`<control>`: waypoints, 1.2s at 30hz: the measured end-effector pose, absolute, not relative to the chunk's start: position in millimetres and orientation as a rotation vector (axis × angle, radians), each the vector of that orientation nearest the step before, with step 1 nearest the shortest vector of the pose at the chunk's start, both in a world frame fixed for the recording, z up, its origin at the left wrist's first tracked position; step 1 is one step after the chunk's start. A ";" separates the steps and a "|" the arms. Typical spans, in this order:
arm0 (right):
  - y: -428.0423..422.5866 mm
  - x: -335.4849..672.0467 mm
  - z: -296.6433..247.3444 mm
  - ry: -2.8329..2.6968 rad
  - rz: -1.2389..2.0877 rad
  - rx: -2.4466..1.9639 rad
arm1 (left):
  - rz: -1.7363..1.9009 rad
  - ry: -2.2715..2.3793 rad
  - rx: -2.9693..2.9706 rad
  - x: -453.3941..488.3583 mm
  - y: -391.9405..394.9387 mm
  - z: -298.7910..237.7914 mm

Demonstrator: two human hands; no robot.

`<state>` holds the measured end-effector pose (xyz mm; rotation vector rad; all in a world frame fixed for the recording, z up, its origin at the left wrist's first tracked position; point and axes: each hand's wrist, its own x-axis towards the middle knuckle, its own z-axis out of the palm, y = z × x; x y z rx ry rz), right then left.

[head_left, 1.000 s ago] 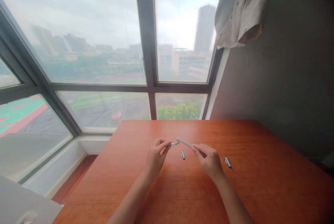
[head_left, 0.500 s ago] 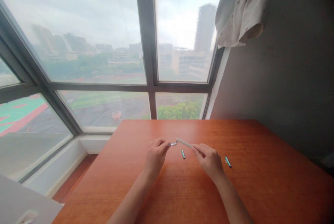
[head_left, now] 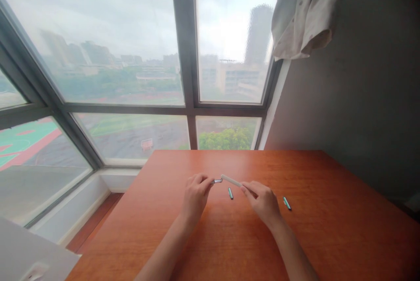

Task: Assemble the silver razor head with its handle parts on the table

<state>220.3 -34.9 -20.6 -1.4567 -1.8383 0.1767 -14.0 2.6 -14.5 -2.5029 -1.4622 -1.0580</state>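
My left hand (head_left: 197,196) is closed, thumb and fingers pinching a slim silvery metal piece (head_left: 217,181) that points right. My right hand (head_left: 262,198) pinches the lower end of a pale, narrow stick (head_left: 231,180), which slants up to the left. The stick's far tip is at the end of the metal piece, apparently touching it, above the table. Below the stick, a small green-and-dark oblong piece (head_left: 230,193) with a light edge lies on the table. A similar oblong piece (head_left: 287,203) lies to the right of my right hand.
The reddish-brown wooden table (head_left: 210,246) extends to the windows. A grey window frame (head_left: 188,53) stands behind it. Light-coloured clothing (head_left: 302,19) hangs at the upper right, before a dark grey wall (head_left: 357,97). A low white ledge (head_left: 82,211) is on the left.
The pale stick's tip has dipped very slightly beside the metal piece. Both hands keep nearly the same place and grip, and the two oblong pieces stay put.
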 end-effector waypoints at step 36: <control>-32.3 216.4 -18.4 -1.566 0.456 -1.310 | -1.861 -1.598 -2.948 -7.4 -1.4 -4.2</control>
